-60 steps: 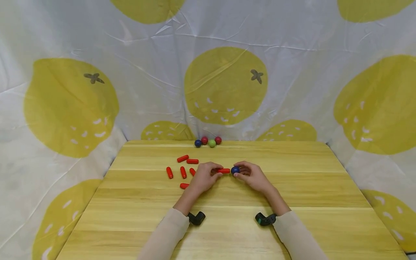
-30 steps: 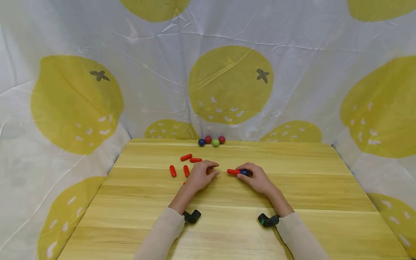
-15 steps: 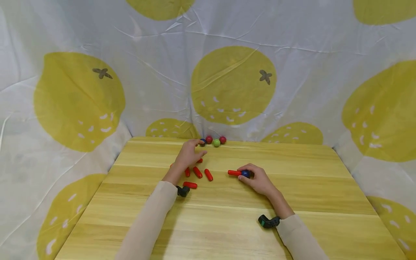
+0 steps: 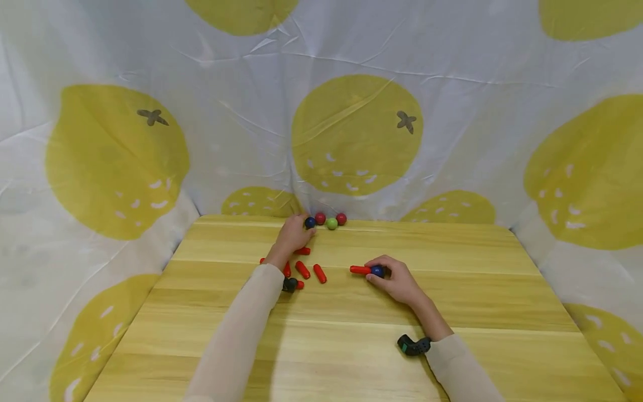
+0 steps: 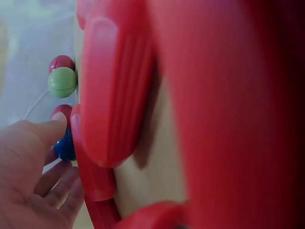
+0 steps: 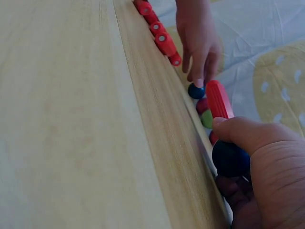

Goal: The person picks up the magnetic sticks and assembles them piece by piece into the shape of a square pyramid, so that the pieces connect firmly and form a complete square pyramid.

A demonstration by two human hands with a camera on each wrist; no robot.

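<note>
At the back edge of the table, my left hand (image 4: pixel 293 234) has its thumb and fingers around a blue ball (image 4: pixel 310 223), which stands in a cluster with two dark pink balls (image 4: pixel 320 218) and a green ball (image 4: pixel 331 224). To the right, my right hand (image 4: pixel 400 280) grips another blue ball (image 6: pixel 229 160) between thumb and fingers. A red ribbed rod (image 4: pixel 359 269) sticks out leftward from that ball, end against it. Several more red rods (image 4: pixel 320 273) lie under and beside my left forearm, partly hidden by it; some show a silvery dot at the end (image 6: pixel 162 38).
The wooden table (image 4: pixel 351 357) reaches back to a hanging cloth (image 4: pixel 241 134) printed with yellow lemons, which stands close behind the balls. A black wrist camera (image 4: pixel 414 345) sits on the right wrist, and another (image 4: pixel 289 285) is by the left sleeve.
My left hand let go of the red rod, then moved back and left to the blue ball, where its fingers closed in. The rod now sits against the ball in my right hand.
</note>
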